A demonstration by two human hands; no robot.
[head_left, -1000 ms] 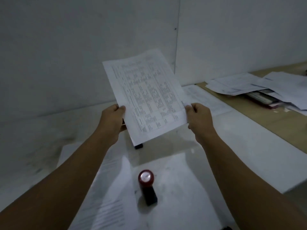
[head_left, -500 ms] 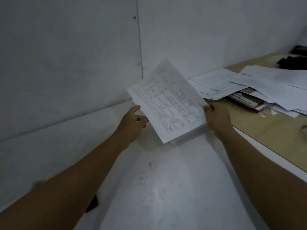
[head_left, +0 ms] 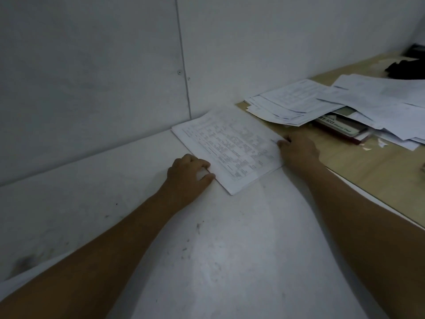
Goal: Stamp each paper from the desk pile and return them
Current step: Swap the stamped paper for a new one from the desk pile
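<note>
Sheet: the white printed paper sheet with a grey table of figures (head_left: 230,146) lies flat at the far middle of the white desk top (head_left: 207,261), its far corner close to the pale wall panel (head_left: 92,77). It may top a thin stack; the layers are hard to tell apart.
Left hand: the left hand (head_left: 187,172) rests at the sheet's near-left edge, fingers curled, thumb tip touching the edge. I cannot tell whether it pinches the paper.
Right hand: the right hand (head_left: 299,150) sits at the sheet's right edge with the thumb laid on the paper. The other fingers are hidden, so a pinch cannot be confirmed.
Handling: judged very light, limp and easily creased. It likely slides on the smooth desk, and a lone sheet may cling to any sheet below.
Where to hold: best by two opposite edges, or by lifting one corner first.
Edges: the right edge meets the seam with the tan wooden desk top (head_left: 368,176). There, a loose heap of white papers (head_left: 345,100) overlies a flat book with a red edge (head_left: 340,128), just beyond the right hand.
Open room: the widest room for moving is the near white desk between the forearms. The wall blocks the far side.
</note>
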